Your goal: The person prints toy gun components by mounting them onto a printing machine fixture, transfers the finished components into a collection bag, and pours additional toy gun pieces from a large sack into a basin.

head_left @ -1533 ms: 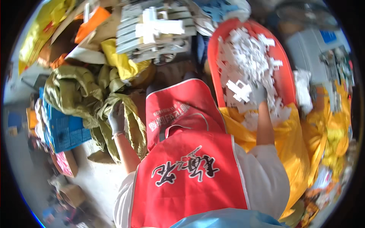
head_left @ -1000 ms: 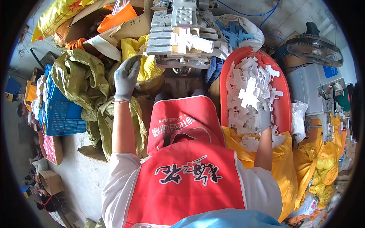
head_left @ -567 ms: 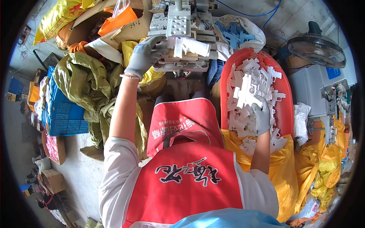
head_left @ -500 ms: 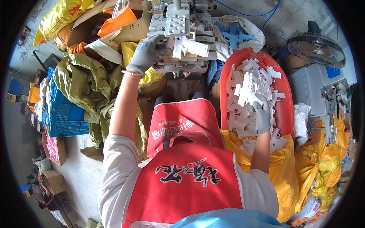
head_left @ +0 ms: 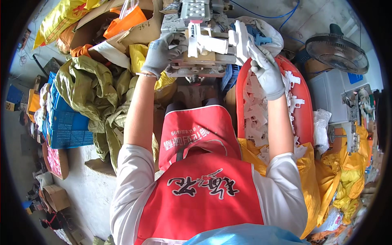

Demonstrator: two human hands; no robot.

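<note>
A white plastic toy pistol [head_left: 208, 43] lies on the bed of a metal printing machine [head_left: 196, 12], with small dark marks on its upright part. Beside its left end is my left hand [head_left: 163, 55] in a grey glove, fingers curved and apart, with nothing seen between them. My right hand [head_left: 268, 75], gloved too, grips another white toy pistol [head_left: 242, 41] just right of the machine bed. The held pistol is tilted, close to the muzzle of the one on the bed. Below it, a red tub [head_left: 305, 110] holds many loose white toy pistols [head_left: 256, 112].
Blue toy pistols [head_left: 261, 39] sit in a white sack [head_left: 273, 28] behind the tub. A black fan [head_left: 338, 51] stands at the far right. On the left are a cardboard box [head_left: 141, 28], olive sacking [head_left: 85, 87] and a blue crate [head_left: 71, 128]. A yellow-orange sack [head_left: 306, 183] drapes the tub's near end.
My right hand has lifted a white toy pistol from over the tub up to the machine. The machine's head has moved back off the pistol on the bed. My left hand shifted slightly right.
</note>
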